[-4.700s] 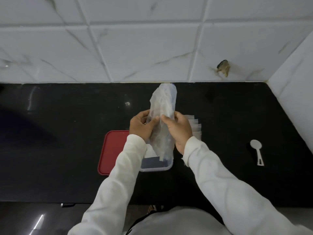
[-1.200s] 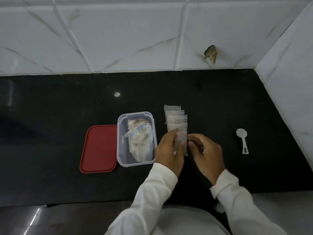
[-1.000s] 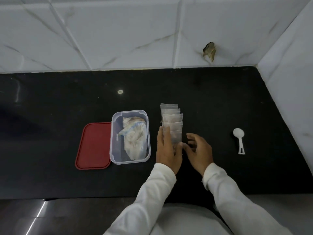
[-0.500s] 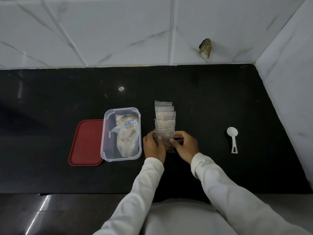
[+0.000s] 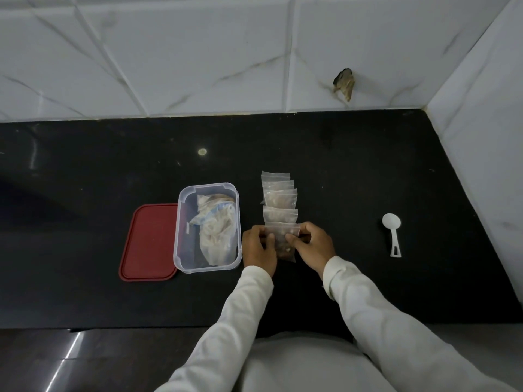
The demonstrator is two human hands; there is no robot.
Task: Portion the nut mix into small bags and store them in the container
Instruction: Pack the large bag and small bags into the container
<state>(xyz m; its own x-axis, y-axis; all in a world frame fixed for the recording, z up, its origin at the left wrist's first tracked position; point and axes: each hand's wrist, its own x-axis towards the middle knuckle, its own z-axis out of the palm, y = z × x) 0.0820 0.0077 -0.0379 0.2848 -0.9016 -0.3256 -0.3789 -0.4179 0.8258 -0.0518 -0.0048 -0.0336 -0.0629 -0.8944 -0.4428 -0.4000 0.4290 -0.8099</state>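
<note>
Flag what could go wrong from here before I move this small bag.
1. The left hand and right hand pinch the small bag near its top; whether it is sealed is unclear, so tipping could spill nuts.
2. The large bag fills most of the container, so the row of small bags may not all fit.

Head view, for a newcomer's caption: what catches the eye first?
The left hand and right hand pinch the nearest small bag in a row on the counter. Left of them sits the open container holding a crumpled big bag, red lid beside it; a white scoop lies right.
</note>
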